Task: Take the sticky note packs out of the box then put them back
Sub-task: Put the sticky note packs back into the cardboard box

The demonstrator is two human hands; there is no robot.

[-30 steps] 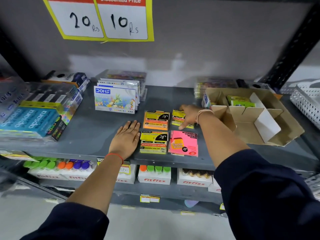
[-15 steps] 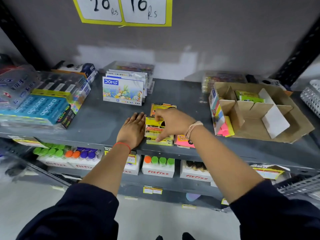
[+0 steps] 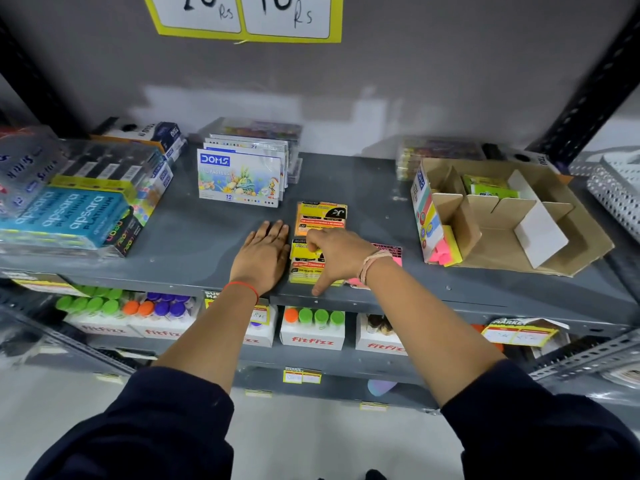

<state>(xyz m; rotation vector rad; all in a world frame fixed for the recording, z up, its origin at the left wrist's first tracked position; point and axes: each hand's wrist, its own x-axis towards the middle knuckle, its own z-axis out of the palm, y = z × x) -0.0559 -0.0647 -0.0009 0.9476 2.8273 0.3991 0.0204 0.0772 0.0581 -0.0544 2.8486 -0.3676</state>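
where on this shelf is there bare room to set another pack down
Bare shelf runs between the apsara boxes and the left hand, in front of the DOMS box. Another clear strip lies between the orange pack and the cardboard box. Around the right hand the packs crowd together.

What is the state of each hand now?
Left hand: open, flat on the shelf.
Right hand: closing on the yellow sticky note pack.

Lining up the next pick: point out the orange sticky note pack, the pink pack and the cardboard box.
orange sticky note pack (image 3: 321, 216): head view, on its printed label.
pink pack (image 3: 390, 251): head view, on its exposed top corner.
cardboard box (image 3: 585, 244): head view, on its right flap.
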